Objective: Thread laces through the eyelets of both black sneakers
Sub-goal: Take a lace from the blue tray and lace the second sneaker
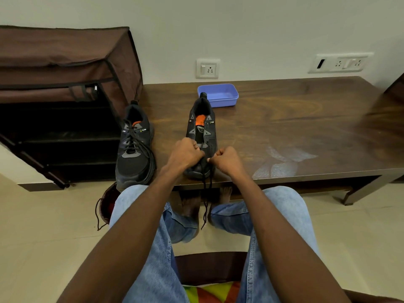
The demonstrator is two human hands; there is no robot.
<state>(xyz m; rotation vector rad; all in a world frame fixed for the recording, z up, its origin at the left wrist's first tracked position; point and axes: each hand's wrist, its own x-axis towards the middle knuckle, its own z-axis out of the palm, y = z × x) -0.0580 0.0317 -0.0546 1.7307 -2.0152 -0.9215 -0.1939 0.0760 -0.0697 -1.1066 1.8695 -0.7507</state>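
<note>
1. Knees in blue jeans (153,248) nearest, with bare feet below the table edge, partly in shadow.
2. Loose ends of black lace (205,200) hanging from the toe of the right sneaker (202,136) over the front edge of the table (284,132), dangling between the shins; tips hard to make out against the dark.
3. Left hand (185,155) curled at the left side of that sneaker's forefoot, fingers bent against the lowest eyelet row; whether lace or only shoe upper sits in the pinch cannot be told.
4. Right hand (227,159) closed into a loose fist just beside the sneaker's right side, thumb and forefinger pressed together on the lace near the toe.
5. Toe of the right sneaker hidden behind both hands; upper eyelets bare, orange tongue lining visible.
6. Left sneaker (134,147) well apart to the left at the table corner, already laced, long ends looping over its right side and down off the edge.
7. Blue plastic tray (218,95) just behind the right sneaker's heel, touching or merely near cannot be told.
8. Brown fabric shoe rack (65,84) at far left, lower shelves dark.
9. Wall sockets (207,68) beyond.
</note>
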